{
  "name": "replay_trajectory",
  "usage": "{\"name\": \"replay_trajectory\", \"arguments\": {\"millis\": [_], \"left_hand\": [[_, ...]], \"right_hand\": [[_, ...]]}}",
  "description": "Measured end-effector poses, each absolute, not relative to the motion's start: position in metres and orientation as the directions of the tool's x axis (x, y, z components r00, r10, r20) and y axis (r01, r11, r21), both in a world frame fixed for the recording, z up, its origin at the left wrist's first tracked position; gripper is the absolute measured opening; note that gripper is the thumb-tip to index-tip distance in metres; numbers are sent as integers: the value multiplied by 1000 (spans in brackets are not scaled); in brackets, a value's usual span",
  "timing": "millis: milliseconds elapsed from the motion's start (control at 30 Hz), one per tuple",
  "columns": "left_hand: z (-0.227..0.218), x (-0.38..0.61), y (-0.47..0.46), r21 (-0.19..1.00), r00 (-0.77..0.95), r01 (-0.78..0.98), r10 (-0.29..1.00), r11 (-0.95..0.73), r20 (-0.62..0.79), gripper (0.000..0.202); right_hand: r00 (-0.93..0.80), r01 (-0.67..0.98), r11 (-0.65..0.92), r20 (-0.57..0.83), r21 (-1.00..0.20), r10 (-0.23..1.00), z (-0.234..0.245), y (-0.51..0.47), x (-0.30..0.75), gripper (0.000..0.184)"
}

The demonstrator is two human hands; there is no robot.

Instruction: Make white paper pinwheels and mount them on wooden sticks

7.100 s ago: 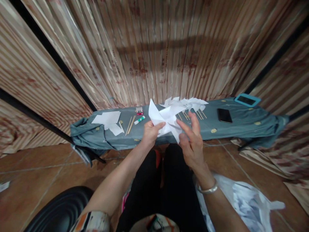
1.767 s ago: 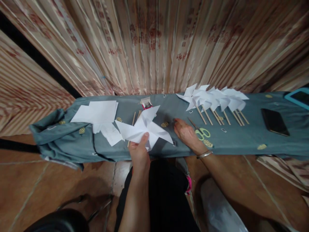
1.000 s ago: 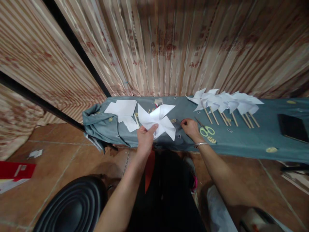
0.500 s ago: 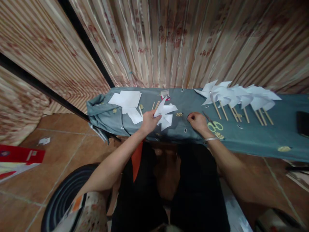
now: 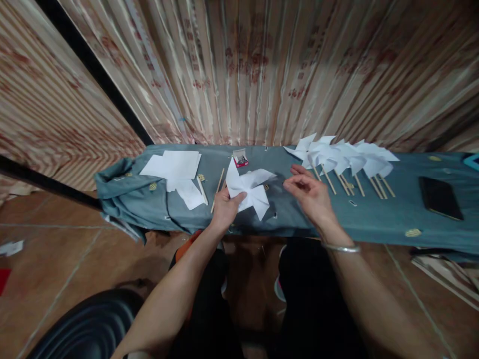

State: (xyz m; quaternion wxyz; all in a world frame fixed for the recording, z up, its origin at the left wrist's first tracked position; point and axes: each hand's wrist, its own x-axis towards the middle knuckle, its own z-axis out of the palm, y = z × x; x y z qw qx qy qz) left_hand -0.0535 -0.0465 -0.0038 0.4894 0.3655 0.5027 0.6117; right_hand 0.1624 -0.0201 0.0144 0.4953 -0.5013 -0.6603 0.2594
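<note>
My left hand [image 5: 225, 208] grips a white paper pinwheel [image 5: 256, 192], thumb on top near its centre. Just right of the pinwheel, my right hand [image 5: 310, 193] hovers above the cloth with thumb and forefinger pinched together. Whatever is in that pinch is too small to make out. Behind the pinwheel stands a small red box [image 5: 240, 158], its lid up and small dark pieces inside. Thin wooden sticks [image 5: 220, 180] lie beside my left hand, partly covered by it. The scissors are hidden behind my right hand and arm.
A grey-green cloth [image 5: 389, 219] covers the narrow table. White paper sheets [image 5: 181, 164] and a rolled paper piece [image 5: 202, 190] lie left. Several finished pinwheels on sticks [image 5: 352, 155] overlap at the back right, with a black phone [image 5: 440, 198] beyond. A black stool [image 5: 90, 324] stands lower left.
My right hand has risen off the cloth, its other fingers opening out from the pinch. My left hand has brought the pinwheel nearer. The whole view has shifted right and closer.
</note>
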Motion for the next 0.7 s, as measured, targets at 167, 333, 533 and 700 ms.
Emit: {"name": "replay_trajectory", "arguments": {"millis": [167,333,533,700], "left_hand": [[5,-34,-52,964,-211,-266,977,-24,-34,23],[6,-18,-55,984,-188,-179,982,-14,-20,19],[11,-4,-52,985,-166,-173,985,16,-46,14],[10,4,-49,976,-161,-216,986,7,-43,13]], "right_hand": [[-81,514,462,495,-723,865,30,-71,135,12],[-94,610,456,513,-648,853,26,-78,137,12],[-91,642,436,502,-631,860,22,-69,142,10],[-66,608,427,493,-669,867,21,-65,145,10]]}}
